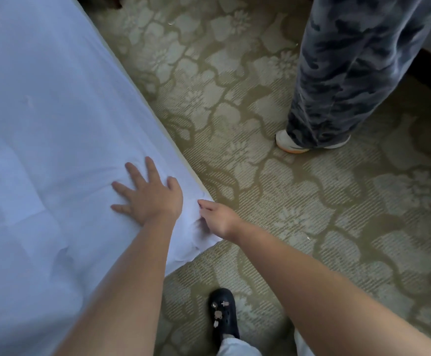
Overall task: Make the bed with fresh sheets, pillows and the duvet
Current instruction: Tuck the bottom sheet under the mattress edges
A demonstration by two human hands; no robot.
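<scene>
Pressing my left hand [149, 195] flat on the white sheet [42, 124], I am keeping my fingers straight and spread wide, palm down, just in from the bed's corner at the lower middle of the frame. They are holding nothing; they are only lying on the cloth, which is wrinkling a little around them.

My right hand [218, 219] is reaching in beside it, at the very corner of the bed [204, 242]. My thumb is pointing toward the left hand and lying against the sheet's edge, while my other fingers are turning down over the side where the cloth is bunching into folds. They are hidden behind the hand, so I cannot tell whether they are pinching the fabric or merely touching it.

The sheet is covering the mattress across the whole left half of the frame, lying mostly smooth with faint creases, and its edge is running diagonally from the upper left down to the corner under my hands.

I am standing on a patterned green carpet [311, 227], with my black clog [223, 313] showing at the bottom centre. Another person is standing at the upper right, well apart from the bed, wearing camouflage trousers [350, 73] and a white shoe [290, 143].
</scene>
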